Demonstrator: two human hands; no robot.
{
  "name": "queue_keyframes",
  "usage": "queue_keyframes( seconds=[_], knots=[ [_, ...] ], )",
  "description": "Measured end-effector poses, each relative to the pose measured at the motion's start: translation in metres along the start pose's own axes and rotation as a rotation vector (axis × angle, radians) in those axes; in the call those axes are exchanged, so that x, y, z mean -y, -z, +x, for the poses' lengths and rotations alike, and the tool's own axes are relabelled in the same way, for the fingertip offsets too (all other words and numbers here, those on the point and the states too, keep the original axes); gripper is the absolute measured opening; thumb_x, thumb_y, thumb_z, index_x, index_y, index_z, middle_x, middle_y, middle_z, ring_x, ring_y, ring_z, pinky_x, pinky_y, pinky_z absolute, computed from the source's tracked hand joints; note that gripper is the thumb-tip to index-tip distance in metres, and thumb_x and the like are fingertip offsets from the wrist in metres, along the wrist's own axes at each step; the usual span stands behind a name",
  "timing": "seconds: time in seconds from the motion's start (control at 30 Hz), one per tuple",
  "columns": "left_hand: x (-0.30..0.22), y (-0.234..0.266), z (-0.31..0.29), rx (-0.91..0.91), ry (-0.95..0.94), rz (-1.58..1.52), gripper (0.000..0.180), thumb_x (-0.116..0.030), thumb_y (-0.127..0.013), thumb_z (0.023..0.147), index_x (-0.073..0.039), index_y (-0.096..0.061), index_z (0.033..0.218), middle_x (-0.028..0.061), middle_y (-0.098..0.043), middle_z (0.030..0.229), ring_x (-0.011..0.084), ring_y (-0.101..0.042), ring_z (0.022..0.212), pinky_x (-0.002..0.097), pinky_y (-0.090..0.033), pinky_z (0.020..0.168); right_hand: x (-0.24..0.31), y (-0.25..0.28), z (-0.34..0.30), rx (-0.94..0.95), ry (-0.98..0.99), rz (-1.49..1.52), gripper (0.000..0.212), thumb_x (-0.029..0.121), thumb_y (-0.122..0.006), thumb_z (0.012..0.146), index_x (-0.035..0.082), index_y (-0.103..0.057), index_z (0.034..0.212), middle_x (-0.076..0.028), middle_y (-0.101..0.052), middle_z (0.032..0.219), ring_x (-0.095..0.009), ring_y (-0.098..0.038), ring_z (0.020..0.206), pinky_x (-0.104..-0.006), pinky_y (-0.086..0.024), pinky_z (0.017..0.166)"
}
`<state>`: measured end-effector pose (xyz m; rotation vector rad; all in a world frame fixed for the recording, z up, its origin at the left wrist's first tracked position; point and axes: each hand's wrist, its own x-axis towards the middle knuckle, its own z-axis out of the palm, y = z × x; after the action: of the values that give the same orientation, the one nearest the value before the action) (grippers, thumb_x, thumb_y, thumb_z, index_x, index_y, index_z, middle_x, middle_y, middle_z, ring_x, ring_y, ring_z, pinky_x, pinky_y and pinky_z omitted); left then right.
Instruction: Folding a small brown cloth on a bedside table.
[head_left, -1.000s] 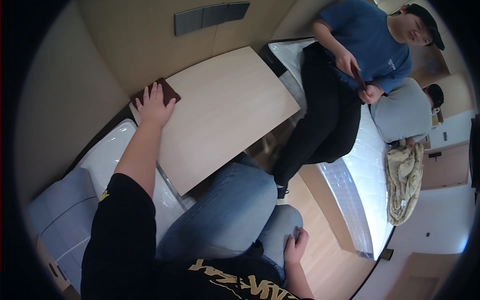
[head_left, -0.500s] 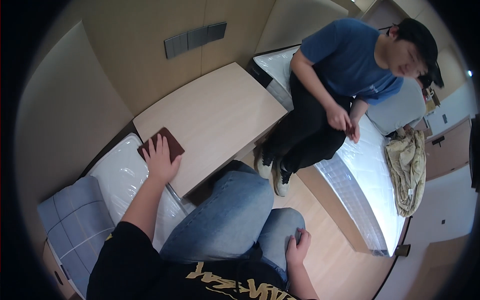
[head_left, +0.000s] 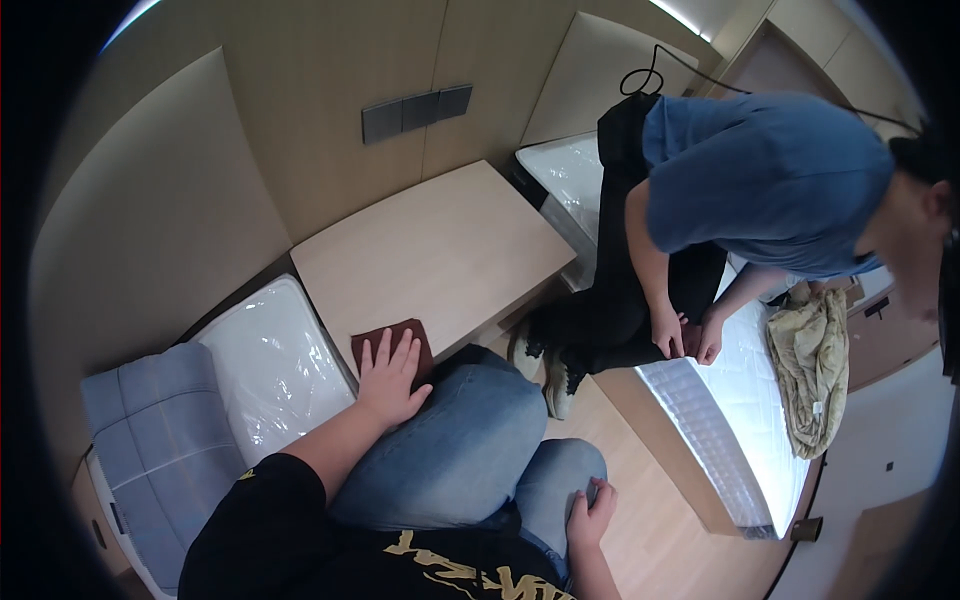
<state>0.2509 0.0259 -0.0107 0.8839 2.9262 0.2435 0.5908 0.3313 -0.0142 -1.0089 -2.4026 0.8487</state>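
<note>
My left hand (head_left: 393, 385) lies flat with fingers spread on a folded dark-brown cloth (head_left: 424, 345). That cloth sits at the near edge of the light wooden table (head_left: 440, 235), beside my raised left knee. On my right thigh rests my right hand (head_left: 593, 510), its fingers loosely apart on the blue jeans (head_left: 560, 475); I make out nothing held in it.
Opposite, a person in a blue T-shirt (head_left: 760, 170) leans forward, both hands around a small reddish-brown thing (head_left: 692, 340). Plastic-wrapped mattresses flank the table, the left one (head_left: 275, 360) bearing folded blue bedding (head_left: 165, 430). A crumpled beige blanket (head_left: 808, 370) lies right.
My left hand and the brown cloth have moved across the table toward its near edge and my knee. The other person bends further forward and right. My right hand stays on my thigh.
</note>
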Motion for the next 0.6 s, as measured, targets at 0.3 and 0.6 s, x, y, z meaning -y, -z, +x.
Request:
queue_keyframes(
  seconds=[0.3,0.6],
  knots=[
    [-0.025,0.0,0.113,0.052,-0.16,0.036,0.083,-0.049,-0.058,0.103,-0.012,-0.031,0.172,0.0086,-0.023,0.182,0.0377,-0.015,0.168,0.0679,-0.009,0.133,0.007,-0.007,0.011,0.007,0.024,-0.051,0.039,0.013,-0.069,0.09,0.001,-0.063,0.127,-0.024,-0.062,0.128,-0.045,-0.056,0.125,-0.0512,-0.043,0.111],
    [-0.015,0.008,0.224,0.085,-0.148,-0.02,0.087,-0.06,-0.053,0.102,-0.014,-0.032,0.173,0.0064,-0.021,0.183,0.0348,-0.014,0.169,0.0646,-0.006,0.134,0.004,-0.01,0.014,0.008,0.065,-0.074,0.032,0.007,-0.067,0.088,0.0,-0.065,0.119,-0.02,-0.063,0.12,-0.039,-0.06,0.117,-0.0459,-0.047,0.105]
  ],
)
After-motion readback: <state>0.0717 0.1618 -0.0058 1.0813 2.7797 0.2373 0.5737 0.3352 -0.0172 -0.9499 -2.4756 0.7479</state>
